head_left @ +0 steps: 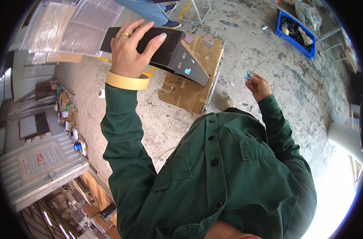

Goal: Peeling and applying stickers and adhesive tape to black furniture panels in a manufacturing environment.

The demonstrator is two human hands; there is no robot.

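My left hand (133, 49) lies over a long black wedge-shaped piece (168, 44), its fingers reaching the far edge and its thumb along the black face. A roll of masking tape (126, 81) circles that wrist like a bracelet. On the side of the black piece are two round spots and a small light-blue sticker (188, 71). One lower corner rests on a cardboard-covered platform (180, 95). Away to the right, my right hand (259, 85) pinches a small light-blue piece (248, 75), perhaps a sticker, between thumb and fingers. The left palm hides part of the black piece.
A blue crate (295, 40) with dark scraps stands at the far right. Plastic-wrapped stacks (70, 30) are at the far left. Beyond the platform, another person's leg (149, 12) shows beside a metal frame (199, 12). A small white roll (101, 93) sits on the floor.
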